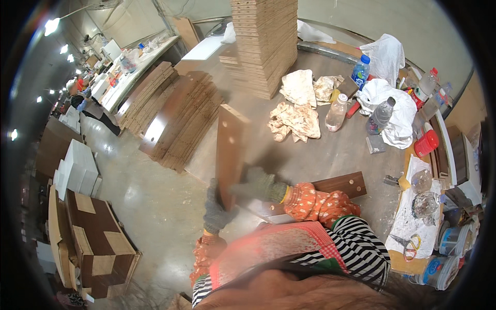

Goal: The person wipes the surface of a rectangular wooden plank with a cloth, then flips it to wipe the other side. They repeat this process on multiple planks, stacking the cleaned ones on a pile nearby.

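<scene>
Near frame centre, the brown board (230, 155), judged stiff, fairly heavy and best held by both long edges, is grasped low by the left hand (216, 211); whether the blurred right hand (261, 187) is gripping cannot be told.

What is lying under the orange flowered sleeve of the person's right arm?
A brown board lies on the table there; its right end, with pale round marks, shows beyond the sleeve. The sleeve covers its middle, so anything else beneath cannot be seen.
</scene>
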Demonstrator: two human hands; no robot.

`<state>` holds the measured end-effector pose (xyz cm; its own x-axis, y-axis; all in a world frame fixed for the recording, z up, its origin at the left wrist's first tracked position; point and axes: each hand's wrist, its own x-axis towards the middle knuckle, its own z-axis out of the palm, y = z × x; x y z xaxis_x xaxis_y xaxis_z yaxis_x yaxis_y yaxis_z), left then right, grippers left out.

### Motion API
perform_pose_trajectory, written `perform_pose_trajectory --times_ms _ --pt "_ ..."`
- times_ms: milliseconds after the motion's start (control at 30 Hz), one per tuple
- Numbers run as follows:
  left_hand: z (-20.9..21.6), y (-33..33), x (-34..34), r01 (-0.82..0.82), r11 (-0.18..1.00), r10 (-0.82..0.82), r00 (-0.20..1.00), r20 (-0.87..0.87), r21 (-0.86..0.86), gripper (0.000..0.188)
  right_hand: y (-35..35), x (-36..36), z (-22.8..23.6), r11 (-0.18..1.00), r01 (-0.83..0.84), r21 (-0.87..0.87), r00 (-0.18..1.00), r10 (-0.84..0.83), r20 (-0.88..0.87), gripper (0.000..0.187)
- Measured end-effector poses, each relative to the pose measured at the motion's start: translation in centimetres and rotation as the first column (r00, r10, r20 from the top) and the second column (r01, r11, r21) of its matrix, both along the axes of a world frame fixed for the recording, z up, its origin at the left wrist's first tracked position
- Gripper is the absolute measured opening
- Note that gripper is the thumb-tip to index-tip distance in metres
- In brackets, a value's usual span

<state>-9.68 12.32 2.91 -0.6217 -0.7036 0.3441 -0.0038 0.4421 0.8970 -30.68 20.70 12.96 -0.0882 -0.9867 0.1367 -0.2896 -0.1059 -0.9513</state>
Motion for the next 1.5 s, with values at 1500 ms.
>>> perform_pose_trajectory --times_ms 1500 --pt "3.4 -2.8 2.8 0.375 0.878 -0.478 0.713 0.513 0.297 0.088 19.6 -12.3 -7.4 0.339 0.938 0.072 0.342 -0.877 -0.338 0.039"
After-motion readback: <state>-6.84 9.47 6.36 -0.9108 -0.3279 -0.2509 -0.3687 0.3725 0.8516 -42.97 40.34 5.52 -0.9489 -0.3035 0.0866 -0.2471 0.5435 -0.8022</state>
